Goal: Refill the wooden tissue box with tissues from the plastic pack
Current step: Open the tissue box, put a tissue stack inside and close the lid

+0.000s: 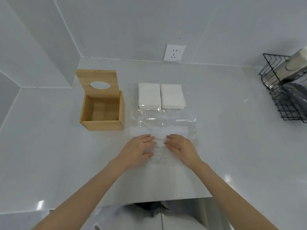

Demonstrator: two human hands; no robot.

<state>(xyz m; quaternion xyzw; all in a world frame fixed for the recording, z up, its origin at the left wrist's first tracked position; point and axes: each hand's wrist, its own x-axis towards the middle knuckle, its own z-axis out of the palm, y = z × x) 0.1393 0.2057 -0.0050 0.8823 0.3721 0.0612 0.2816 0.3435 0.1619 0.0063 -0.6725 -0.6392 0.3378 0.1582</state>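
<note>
The wooden tissue box (102, 112) is open and still empty, two tissue stacks (161, 96) are laid beside it, and the plastic pack (163, 128) is pressed flat under the left hand (138, 149) and right hand (181, 148), fingers nearly straight.

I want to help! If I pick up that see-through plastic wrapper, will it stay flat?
Probably not. The plastic wrapper looks thin and crinkled, so it would likely flop and crumple. It seems very light and shiny, so it may slip from under the left hand and right hand.

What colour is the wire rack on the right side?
Black; the wire rack shows best in the head view, the only one.
</note>
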